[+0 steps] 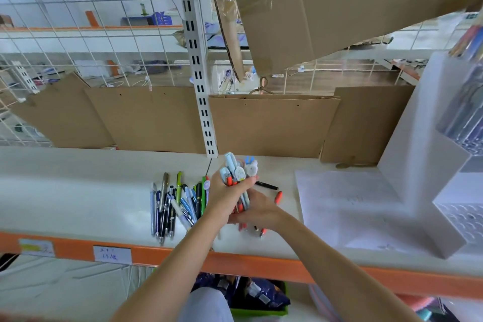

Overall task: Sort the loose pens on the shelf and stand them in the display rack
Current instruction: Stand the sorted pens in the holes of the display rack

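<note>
Bright, even daylight fills the scene, coming through the wire grid [86, 42] behind the shelf [78, 191], whose white top shows soft glare and only faint shadows. Wide-angle bending curves the shelf's orange edge; the rack [428, 165] right of it is blurred

Left hand [225, 192] gripped a bunch of pens [238, 172] upright, right hand [257, 210] cupped under them. Loose pile of pens [175, 204] lay on the shelf [78, 191], white display rack [428, 165] off right.
</note>
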